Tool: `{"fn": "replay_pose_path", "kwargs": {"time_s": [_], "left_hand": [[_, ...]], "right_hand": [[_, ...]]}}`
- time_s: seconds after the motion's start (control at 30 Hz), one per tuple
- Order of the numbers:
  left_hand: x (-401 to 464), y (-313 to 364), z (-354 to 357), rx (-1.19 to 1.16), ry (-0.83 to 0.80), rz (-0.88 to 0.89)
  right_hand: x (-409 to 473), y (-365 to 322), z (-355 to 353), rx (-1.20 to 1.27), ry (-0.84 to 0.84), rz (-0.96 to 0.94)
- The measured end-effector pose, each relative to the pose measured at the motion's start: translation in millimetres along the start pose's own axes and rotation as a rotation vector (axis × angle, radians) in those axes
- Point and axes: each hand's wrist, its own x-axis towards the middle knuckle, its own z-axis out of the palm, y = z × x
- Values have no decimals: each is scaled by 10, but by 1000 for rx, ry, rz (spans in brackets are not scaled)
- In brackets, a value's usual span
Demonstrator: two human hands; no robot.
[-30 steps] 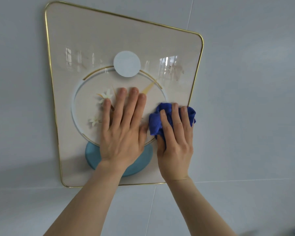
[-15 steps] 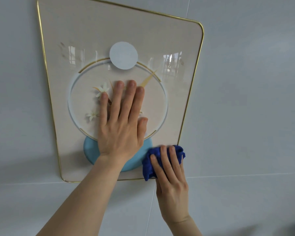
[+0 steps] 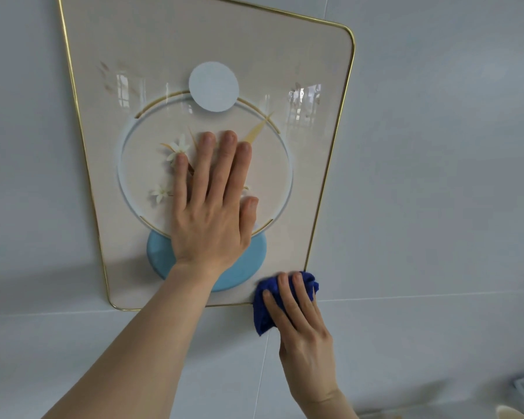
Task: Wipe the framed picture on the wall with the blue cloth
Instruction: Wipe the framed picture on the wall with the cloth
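Framed picture (image 3: 315, 71) hangs on a pale grey tiled wall (image 3: 436, 146), filling upper left & centre of view; thin gold rim, top edge cut off by the frame. Glossy cream face w/ window reflections. Printed on it: a pale disc near top, a big ring w/ gold arcs, small white flowers at the ring's left, a light-blue disc at the bottom.

Left hand (image 3: 212, 213) lies flat on the glass, palm down, over lower centre of the ring; fingers (image 3: 229, 140) straight & close together, pointing up, thumb tucked alongside on the right. Holds nothing, just pressed to the surface. Forearm runs down to bottom left.

Right of that, blue cloth (image 3: 262, 316) is bunched at the picture's bottom-right corner, covering the rim there & hanging partly over the wall tile below. Right hand (image 3: 303, 325) presses on it: three fingers spread over the wad, tips at the cloth's top edge, thumb side hidden, so fingers are holding the cloth against corner & wall. Tile joints run behind the hand, one horiz., one vertical.

Far bottom right: blurred pale objects, can't tell what.
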Motion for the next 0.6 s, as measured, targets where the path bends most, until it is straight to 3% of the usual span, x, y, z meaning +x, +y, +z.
{"fn": "replay_pose_path", "kwargs": {"time_s": [0.17, 0.23, 0.37, 0.47, 0.6], "left_hand": [[7, -1, -7, 3, -6, 1], [1, 0, -5, 2, -14, 1], [4, -2, -1, 4, -18, -3], [12, 5, -5, -3, -14, -1], [0, 4, 15, 22, 2, 1]], "right_hand": [[-288, 23, -59, 62, -99, 3], [-310, 18, -122, 177, -127, 94], [-138, -143, -454, 496, 24, 576], [129, -112, -808, 931, -19, 977], [585, 50, -1149, 1156, 116, 1087]]}}
